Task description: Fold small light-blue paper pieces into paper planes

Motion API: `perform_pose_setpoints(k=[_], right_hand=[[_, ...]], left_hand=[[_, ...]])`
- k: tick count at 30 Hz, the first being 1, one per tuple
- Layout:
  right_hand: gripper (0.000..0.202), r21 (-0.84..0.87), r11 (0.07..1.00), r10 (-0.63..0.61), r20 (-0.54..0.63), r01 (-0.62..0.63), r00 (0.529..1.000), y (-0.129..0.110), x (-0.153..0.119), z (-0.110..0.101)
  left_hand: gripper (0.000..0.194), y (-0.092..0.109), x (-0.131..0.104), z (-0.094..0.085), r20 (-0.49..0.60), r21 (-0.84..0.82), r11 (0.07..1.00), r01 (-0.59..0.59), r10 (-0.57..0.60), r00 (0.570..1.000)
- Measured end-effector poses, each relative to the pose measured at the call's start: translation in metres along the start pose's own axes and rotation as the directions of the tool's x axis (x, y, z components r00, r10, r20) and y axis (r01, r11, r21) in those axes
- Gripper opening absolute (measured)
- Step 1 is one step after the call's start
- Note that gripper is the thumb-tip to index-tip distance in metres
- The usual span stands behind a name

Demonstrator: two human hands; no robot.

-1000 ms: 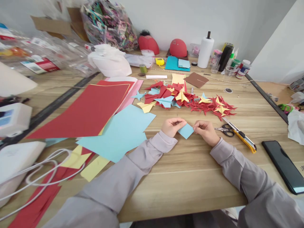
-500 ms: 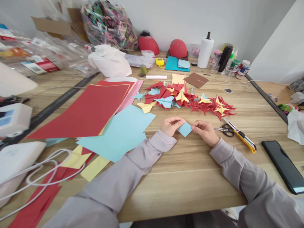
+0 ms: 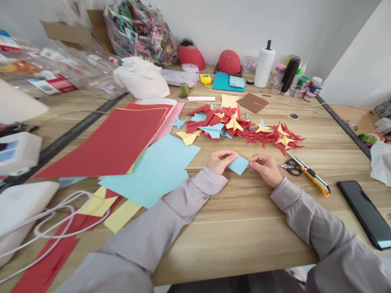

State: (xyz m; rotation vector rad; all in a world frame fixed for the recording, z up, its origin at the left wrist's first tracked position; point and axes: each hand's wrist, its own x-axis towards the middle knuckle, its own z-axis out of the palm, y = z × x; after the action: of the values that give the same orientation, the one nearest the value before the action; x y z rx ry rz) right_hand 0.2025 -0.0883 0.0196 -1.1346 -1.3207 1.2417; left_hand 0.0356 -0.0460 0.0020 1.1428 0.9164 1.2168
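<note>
A small light-blue square of paper (image 3: pixel 238 165) is held up between my two hands, above the wooden table. My left hand (image 3: pixel 220 161) pinches its left corner between thumb and fingers. At its right corner, the fingertips of my right hand (image 3: pixel 265 167) are pinched together on the edge. Just beyond lies a heap of folded red, yellow and blue paper stars (image 3: pixel 275 136) and paper planes (image 3: pixel 214 129). To the right of my right hand are black-handled scissors (image 3: pixel 291 167) and a yellow utility knife (image 3: pixel 314 177).
Large red sheets (image 3: pixel 110 142) and light-blue sheets (image 3: pixel 152 171) lie to the left, with yellow and red strips near a white cable (image 3: pixel 71 209). A black phone (image 3: pixel 365 213) rests at the right. A white bottle (image 3: pixel 264 67) and several paint jars stand along the back.
My right hand has shifted very slightly to the right, and the blue paper square shows a little wider. My left hand stays nearly in place.
</note>
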Motion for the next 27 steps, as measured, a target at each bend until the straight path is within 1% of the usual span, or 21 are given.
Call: perform_pose_setpoints(k=[7,9,12,13,15,16,18,19,20,21,23,25,27], right_hand=[[0.022,0.070,0.998,-0.001,-0.060,0.005,0.998,0.001,-0.001,-0.001],[0.025,0.058,0.998,-0.016,-0.057,0.019,0.998,0.001,-0.001,0.000],[0.028,-0.013,0.998,-0.065,-0.029,0.064,0.997,0.003,-0.001,0.002],[0.026,-0.044,0.995,-0.091,-0.036,0.090,0.995,0.005,-0.001,0.002],[0.023,-0.125,0.980,-0.164,-0.096,0.152,0.982,0.007,-0.002,0.004],[0.022,-0.182,0.966,-0.211,-0.137,0.185,0.968,0.007,-0.003,0.005],[0.018,-0.323,0.914,-0.319,-0.198,0.246,0.927,0.006,-0.006,0.006],[0.017,-0.401,0.874,-0.376,-0.200,0.274,0.905,0.006,-0.007,0.007],[0.015,-0.475,0.827,-0.426,-0.182,0.300,0.886,0.005,-0.008,0.007],[0.013,-0.538,0.777,-0.469,-0.149,0.326,0.871,0.005,-0.010,0.007],[0.011,-0.624,0.683,-0.525,-0.058,0.380,0.849,0.005,-0.012,0.007],[0.011,-0.669,0.607,-0.549,0.038,0.429,0.835,0.006,-0.013,0.008],[0.012,-0.694,0.551,-0.555,0.110,0.463,0.825,0.007,-0.014,0.008]], left_hand=[[0.030,-0.001,0.001,0.000,-0.019,-0.028,0.999,-0.015,0.015,1.000],[0.032,-0.002,0.001,-0.001,-0.033,-0.035,0.999,-0.015,0.014,0.999],[0.033,-0.002,0.001,-0.001,-0.037,-0.028,1.000,-0.014,0.013,0.999],[0.032,-0.002,0.001,-0.001,-0.030,-0.026,1.000,-0.018,0.017,0.999],[0.033,-0.001,0.001,0.000,-0.015,-0.023,0.999,-0.030,0.029,0.999],[0.035,0.000,0.000,0.000,-0.021,-0.022,0.999,-0.039,0.038,0.999],[0.037,0.002,-0.001,0.002,-0.056,-0.019,0.998,-0.060,0.059,0.997],[0.036,0.004,-0.002,0.002,-0.058,-0.009,0.998,-0.060,0.059,0.997],[0.035,0.005,-0.003,0.003,-0.036,0.005,0.999,-0.049,0.050,0.998],[0.033,0.008,-0.005,0.004,0.003,0.020,0.999,-0.030,0.030,1.000],[0.034,0.012,-0.008,0.006,0.123,0.049,0.998,0.026,-0.032,0.992],[0.036,0.015,-0.010,0.008,0.156,0.058,0.997,0.050,-0.059,0.986],[0.035,0.015,-0.011,0.008,0.150,0.074,0.996,0.050,-0.061,0.987]])
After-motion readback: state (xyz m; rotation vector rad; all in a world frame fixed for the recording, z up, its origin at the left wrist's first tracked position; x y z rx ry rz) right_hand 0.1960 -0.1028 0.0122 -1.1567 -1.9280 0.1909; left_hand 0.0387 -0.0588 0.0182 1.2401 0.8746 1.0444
